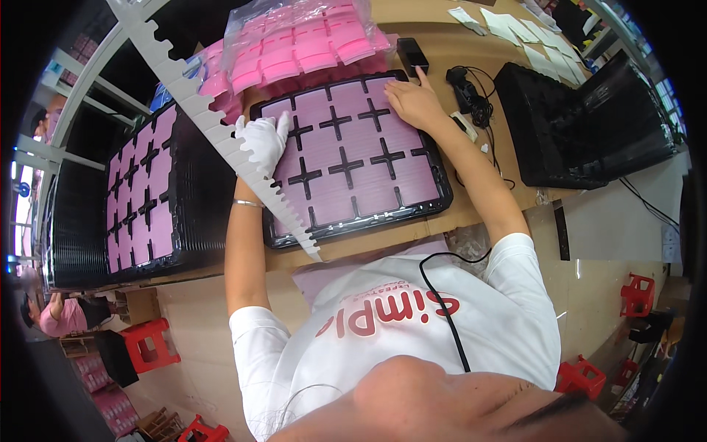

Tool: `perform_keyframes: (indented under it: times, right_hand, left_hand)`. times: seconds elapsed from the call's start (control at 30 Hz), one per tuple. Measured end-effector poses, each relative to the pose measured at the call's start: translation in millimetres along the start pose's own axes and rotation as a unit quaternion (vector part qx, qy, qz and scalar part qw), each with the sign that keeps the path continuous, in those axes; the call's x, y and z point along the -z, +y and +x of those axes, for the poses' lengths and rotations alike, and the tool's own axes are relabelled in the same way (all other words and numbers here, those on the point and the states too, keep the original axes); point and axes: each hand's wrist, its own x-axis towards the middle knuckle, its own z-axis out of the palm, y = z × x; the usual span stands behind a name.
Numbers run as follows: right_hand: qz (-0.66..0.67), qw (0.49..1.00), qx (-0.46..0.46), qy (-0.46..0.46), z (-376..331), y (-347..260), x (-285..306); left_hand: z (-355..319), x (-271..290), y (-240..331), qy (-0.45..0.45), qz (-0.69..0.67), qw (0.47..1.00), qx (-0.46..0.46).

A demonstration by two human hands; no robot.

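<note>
A black plastic tray (440,193) lies in front of me, its cells divided by cross-shaped ribs and lined with pink sheet pieces (355,132). My left hand (264,141), in a white glove, rests at the tray's left edge with its thumb apart from the other fingers. Part of it is hidden by a long pale toothed strip (213,136) slanting across the view. Bare, my right hand (416,104) touches the tray's far right corner, fingers outstretched. Neither hand visibly holds anything.
Pink pieces in clear plastic (302,44) lie beyond the tray. A tall stack of similar trays (140,191) stands left. To the right are a small black box (412,54), coiled black cable (479,107) and black trays (552,125). White papers (541,40) lie far right.
</note>
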Motion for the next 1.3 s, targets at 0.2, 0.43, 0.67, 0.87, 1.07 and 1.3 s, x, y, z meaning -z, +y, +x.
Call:
perform_keyframes:
  times: [0.2,0.43,0.67,0.87,1.07,1.3]
  right_hand:
    - [-0.033,0.995,-0.045,-0.078,-6,-11,28]
    - [0.216,0.967,0.136,-0.029,-147,-61,84]
    - [0.179,0.969,0.149,0.076,-179,-72,85]
    - [0.289,0.956,-0.006,0.051,-187,-59,75]
    - [0.306,0.948,-0.085,0.021,-197,-64,41]
    - [0.287,0.948,-0.116,0.072,-198,-74,35]
  left_hand:
    - [-20,4,-8,0.066,-0.005,0.996,-0.057]
    - [-143,-11,-6,0.178,-0.178,0.93,-0.268]
    - [-187,-5,1,0.216,-0.119,0.935,-0.254]
    - [-199,-16,4,0.169,-0.396,0.898,0.085]
    - [-189,-29,-20,0.024,-0.746,0.647,0.156]
    - [-170,-49,-26,0.065,-0.529,0.826,0.184]
